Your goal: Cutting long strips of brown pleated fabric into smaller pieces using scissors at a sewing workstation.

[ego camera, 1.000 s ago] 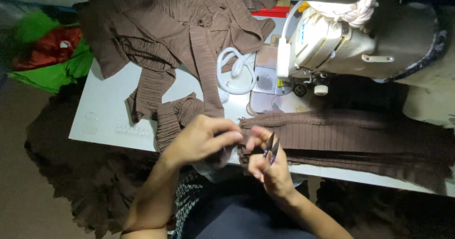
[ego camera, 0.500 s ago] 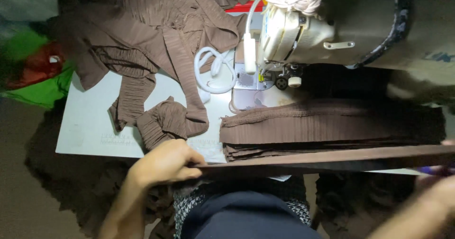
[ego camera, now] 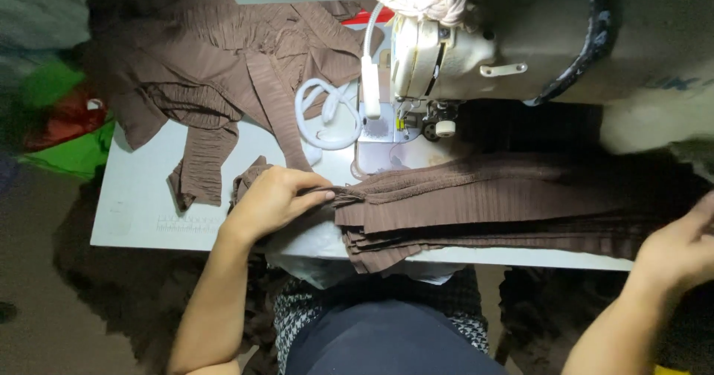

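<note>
Stretching: long axis of the brown pleated fabric strips point(ego camera: 513, 208) runs left to right along the near edge of the white surface point(ego camera: 141, 204), pleats following the same line; the stack spans from one hand to the other.
Left end: strip ends bunch to a point under the left hand point(ego camera: 271, 200).
Left hand: fingers curled, thumb and fingertips pinched on the bunched strip ends; palm faces down, resting on the surface.
Right hand: right hand point(ego camera: 680, 252) is blurred at the frame's right edge, lying over the far end of the strips; whether it grips the cloth cannot be told.
Beyond the hands: sewing machine point(ego camera: 476, 48) stands just past the strips, a white coiled cable point(ego camera: 327, 111) near its head.
Beyond the left hand: heap of brown garment pieces point(ego camera: 216, 78) covers the far left of the surface.
Edges: lower strips overhang the near edge toward the person's lap.
Open room: bare surface lies left of the left hand, out to the corner.
</note>
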